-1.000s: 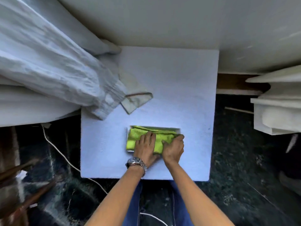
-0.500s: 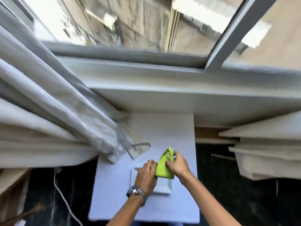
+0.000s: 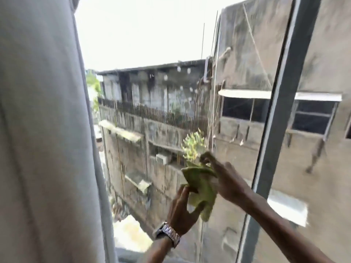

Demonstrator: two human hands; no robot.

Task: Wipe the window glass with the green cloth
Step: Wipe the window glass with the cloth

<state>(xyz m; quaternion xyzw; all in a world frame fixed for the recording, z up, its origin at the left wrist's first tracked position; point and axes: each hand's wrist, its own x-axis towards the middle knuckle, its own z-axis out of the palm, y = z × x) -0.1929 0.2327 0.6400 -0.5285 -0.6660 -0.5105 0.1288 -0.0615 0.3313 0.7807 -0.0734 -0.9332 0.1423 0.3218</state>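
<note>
The green cloth [image 3: 201,186] hangs crumpled in front of the window glass [image 3: 152,103], held between both hands. My right hand [image 3: 226,179] grips its upper part, fingers pinched at the top. My left hand [image 3: 180,211], with a metal watch on the wrist, holds the cloth's lower edge from below. Whether the cloth touches the glass I cannot tell. The picture is blurred by motion.
A pale grey curtain [image 3: 43,130] fills the left third of the view. A grey window frame bar [image 3: 273,130] runs slantwise down the right side. Through the glass stand weathered concrete buildings and a bright sky.
Both hands lifted the green cloth off the white tray on the low table and raised it to the window. The view swung up from the table to the glass.
</note>
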